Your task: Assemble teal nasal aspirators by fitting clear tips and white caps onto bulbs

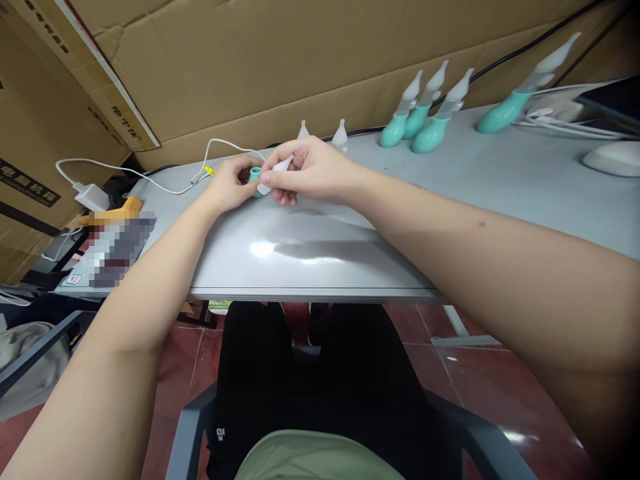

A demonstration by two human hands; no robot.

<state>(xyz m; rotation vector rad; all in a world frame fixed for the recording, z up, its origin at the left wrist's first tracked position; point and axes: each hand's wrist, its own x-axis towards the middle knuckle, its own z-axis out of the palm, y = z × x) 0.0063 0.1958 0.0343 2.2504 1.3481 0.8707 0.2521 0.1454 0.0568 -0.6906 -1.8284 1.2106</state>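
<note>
Head view: right hand (313, 172) fingers pinch a white nozzle (285, 164), translucent, its slim tip slanting up to the right, wider base low and left. Left hand (231, 185) fingers wrapped around a teal bulb (254, 175), smooth, round mouth exposed at the top; bulb located at the desk (235, 267), underside hidden. Nozzle base is right by the bulb; contact: cannot tell. Behind the right hand, two white tips (340, 135) point upward, one partly covered. Further right, three teal-and-white units (394, 131) grouped, appearing tilted right; a fourth unit (505, 113) apart. Left side: white cable (165, 187).
</note>
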